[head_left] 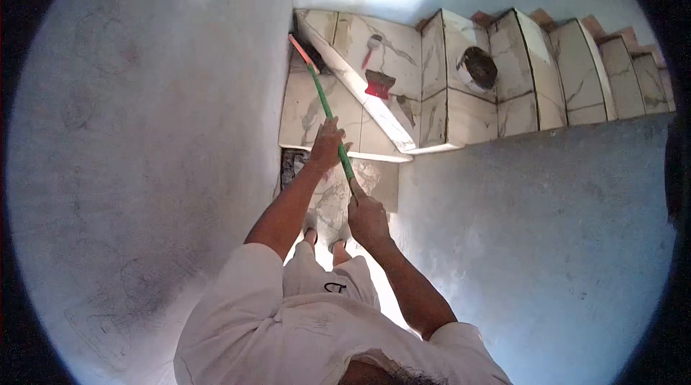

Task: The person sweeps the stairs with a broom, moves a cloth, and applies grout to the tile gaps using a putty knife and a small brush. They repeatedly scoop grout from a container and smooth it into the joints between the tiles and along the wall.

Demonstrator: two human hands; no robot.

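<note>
As the white cloth shirt (317,327) fills the near end, R hand (368,221) is wrapped round the lower part of a broom (323,95) w/ slim green handle; L hand (328,144) curls round same handle further up. Broom's straight orange head lies at the far end, by the smudged, matte wall (144,133), over glossy veined tile (302,101). Beyond: flat red-and-grey tool (379,85), red-handled brush (373,45); round dark container (479,68) on sharp-edged tiled stairs (576,90).

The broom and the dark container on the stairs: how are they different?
The broom is long; the container is round. The broom shows green and pinkish-red; the container looks dark. The left hand and right hand hold the broom; the container sits on a step.
</note>
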